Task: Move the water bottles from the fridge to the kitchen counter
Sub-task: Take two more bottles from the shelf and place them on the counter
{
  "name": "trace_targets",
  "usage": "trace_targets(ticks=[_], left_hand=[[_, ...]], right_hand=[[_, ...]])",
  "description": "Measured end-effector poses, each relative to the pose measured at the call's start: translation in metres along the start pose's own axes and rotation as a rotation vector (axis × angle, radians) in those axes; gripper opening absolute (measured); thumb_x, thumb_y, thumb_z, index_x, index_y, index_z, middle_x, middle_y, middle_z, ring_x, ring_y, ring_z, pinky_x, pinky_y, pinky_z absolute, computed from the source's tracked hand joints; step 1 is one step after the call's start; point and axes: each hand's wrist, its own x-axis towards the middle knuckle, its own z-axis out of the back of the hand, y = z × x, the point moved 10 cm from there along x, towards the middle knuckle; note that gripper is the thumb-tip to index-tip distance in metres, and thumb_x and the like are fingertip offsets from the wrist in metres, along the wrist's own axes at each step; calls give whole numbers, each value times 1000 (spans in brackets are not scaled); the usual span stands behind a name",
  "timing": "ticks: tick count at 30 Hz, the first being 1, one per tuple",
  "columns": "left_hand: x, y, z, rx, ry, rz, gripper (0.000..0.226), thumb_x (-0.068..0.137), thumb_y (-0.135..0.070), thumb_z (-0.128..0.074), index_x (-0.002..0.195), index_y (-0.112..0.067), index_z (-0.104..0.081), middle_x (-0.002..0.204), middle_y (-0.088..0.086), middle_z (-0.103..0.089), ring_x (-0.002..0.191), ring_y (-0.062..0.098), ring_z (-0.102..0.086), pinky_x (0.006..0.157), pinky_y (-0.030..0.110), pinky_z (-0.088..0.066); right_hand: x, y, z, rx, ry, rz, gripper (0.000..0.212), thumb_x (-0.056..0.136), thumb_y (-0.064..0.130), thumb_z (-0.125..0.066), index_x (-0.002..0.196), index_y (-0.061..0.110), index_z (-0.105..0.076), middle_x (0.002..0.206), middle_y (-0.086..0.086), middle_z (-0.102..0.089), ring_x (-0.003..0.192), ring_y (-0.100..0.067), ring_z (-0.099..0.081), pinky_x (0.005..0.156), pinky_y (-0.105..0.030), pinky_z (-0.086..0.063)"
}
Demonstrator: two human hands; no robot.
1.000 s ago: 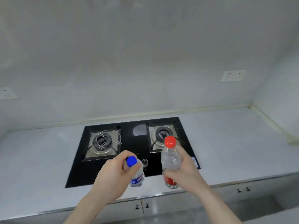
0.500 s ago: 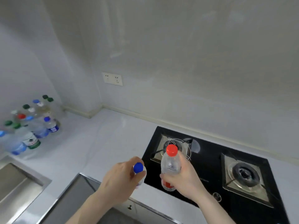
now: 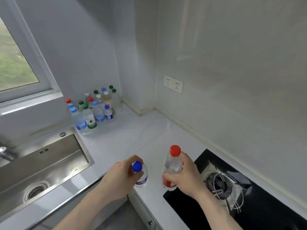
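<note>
Two bottles in transit: left grip [image 3: 122, 175] clamped on blue-capped bottle [image 3: 141, 175], right grip [image 3: 184, 176] on red-capped bottle [image 3: 172, 168], above worktop [image 3: 132, 138]. Beyond them, bottle cluster [image 3: 94, 108] already delivered; both held bottles remain unplaced.

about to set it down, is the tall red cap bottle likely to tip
Possibly: the red-capped bottle is tall and narrow, so a nudge could topple it. It looks clear and full, so probably bottom-steady. The right hand grips it upright.
</note>
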Motion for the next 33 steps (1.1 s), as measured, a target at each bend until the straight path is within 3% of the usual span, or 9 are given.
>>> trace_targets(ticks=[5,12,15,19,24,30,33], left_hand=[[11,22,25,61,-87,65,11,94,-39,-60,103,-43,-54,66,-9,-61,63,10,-55,60,25,-46],[37,54,61,109,-159,131,12,95,-46,-60,106,-44,-55,68,-9,-64,66,8,-60,60,23,-50],[55,68,75,121,-177,126,12,95,-47,-59,106,-45,-54,68,-9,-64,67,7,-59,61,24,-50],[97,96,94,145,-169,115,14,95,-50,-60,107,-44,-57,70,-11,-65,68,7,-58,58,19,-42],[150,137,116,217,-126,100,21,95,-55,-60,111,-42,-57,79,-13,-64,74,11,-57,58,17,-39],[213,180,133,247,-58,79,27,95,-61,-58,108,-38,-54,90,-15,-69,82,12,-63,67,25,-53],[245,201,135,287,9,56,30,96,-62,-58,111,-36,-54,97,-13,-70,86,14,-64,72,29,-56]], right_hand=[[37,17,-19,-9,75,64,44,68,27,-87,104,30,-60,98,7,-67,92,-12,-67,79,-30,-60],[89,43,-41,4,127,133,58,65,20,-92,110,36,-58,96,20,-68,87,-1,-67,69,-14,-53],[111,52,-53,7,132,129,61,64,20,-93,110,38,-57,95,16,-69,86,-1,-67,67,-13,-52],[154,60,-76,11,130,114,62,64,26,-94,112,39,-57,99,15,-68,91,-2,-66,70,-14,-53],[204,70,-105,-11,89,71,57,60,31,-93,106,39,-60,97,11,-69,91,-8,-68,78,-25,-60],[263,80,-137,-31,55,0,55,55,29,-91,101,39,-62,94,10,-71,89,-12,-69,74,-33,-62],[292,79,-159,-71,41,-27,55,62,29,-92,105,40,-60,98,12,-70,93,-9,-69,78,-32,-63]])
